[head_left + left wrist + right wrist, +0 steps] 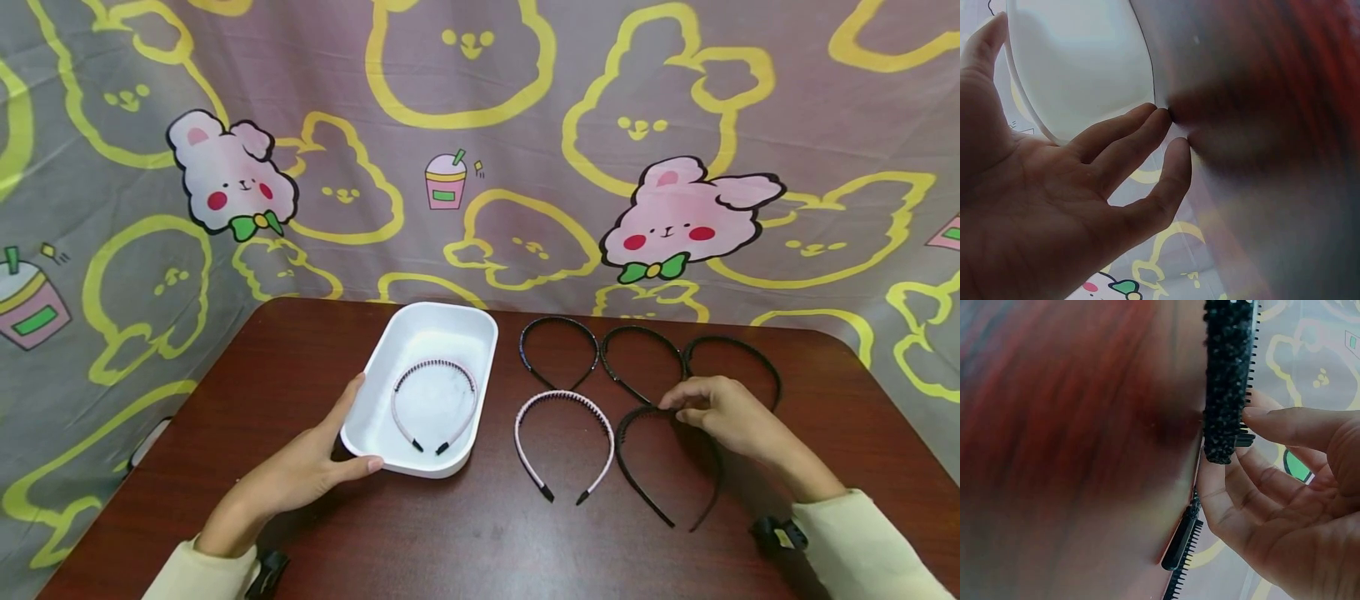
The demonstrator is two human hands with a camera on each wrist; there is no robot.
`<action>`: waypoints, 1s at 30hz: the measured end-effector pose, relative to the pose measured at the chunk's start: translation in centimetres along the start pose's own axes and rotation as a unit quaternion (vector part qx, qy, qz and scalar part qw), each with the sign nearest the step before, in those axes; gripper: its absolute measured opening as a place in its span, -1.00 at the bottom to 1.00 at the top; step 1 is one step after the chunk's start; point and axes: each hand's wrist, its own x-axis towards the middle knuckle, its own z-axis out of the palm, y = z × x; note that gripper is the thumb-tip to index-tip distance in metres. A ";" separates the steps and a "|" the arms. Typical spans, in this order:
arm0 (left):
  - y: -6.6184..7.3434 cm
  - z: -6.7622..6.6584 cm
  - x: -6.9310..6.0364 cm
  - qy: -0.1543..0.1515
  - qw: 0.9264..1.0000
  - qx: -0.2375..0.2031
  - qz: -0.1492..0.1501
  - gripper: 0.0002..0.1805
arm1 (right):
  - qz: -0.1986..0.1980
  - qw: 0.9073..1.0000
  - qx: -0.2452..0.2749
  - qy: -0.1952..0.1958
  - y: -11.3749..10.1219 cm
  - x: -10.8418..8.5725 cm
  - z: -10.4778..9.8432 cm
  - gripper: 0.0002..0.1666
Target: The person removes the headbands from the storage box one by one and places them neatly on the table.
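Note:
In the head view, my right hand (723,410) pinches the top of a black toothed headband (646,497) at the near right of the group. The right wrist view shows its glittery dark band (1227,381) between thumb and fingers. My left hand (300,471) rests against the left side of a white tray (442,472), fingers spread, thumb at the near rim. In the left wrist view that hand (1085,181) has some fingertips touching the table. Inside the tray lies a pale pink headband (395,408) with dark teeth and black tips.
Another pale pink headband (518,433) lies between the tray and the held one. Behind them, three dark headbands stand in a row: a left one (558,319), a middle one (641,328) and a right one (763,360). A patterned curtain (517,167) hangs behind the brown table (465,533).

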 end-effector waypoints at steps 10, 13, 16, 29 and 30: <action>0.2 -0.1 0.1 -0.005 1.000 0.001 0.001 0.26 | 0.005 1.000 -0.007 -0.004 -0.1 0.1 0.3 -0.76; 0.1 -0.1 0.1 -0.004 1.000 0.002 0.003 0.26 | 0.005 1.000 -0.008 -0.004 -0.1 0.1 0.3 -0.76; 0.1 -0.1 0.1 -0.004 1.000 0.002 0.005 0.26 | 0.003 1.000 -0.010 -0.001 -0.1 0.2 0.4 -0.76; 0.0 0.0 0.0 0.000 1.000 -0.001 -0.002 0.25 | 0.023 0.998 -0.047 0.024 0.1 0.2 0.5 -0.79; 0.0 0.0 0.0 0.000 1.000 -0.002 -0.001 0.25 | 0.024 0.998 -0.050 0.027 0.0 0.2 0.4 -0.79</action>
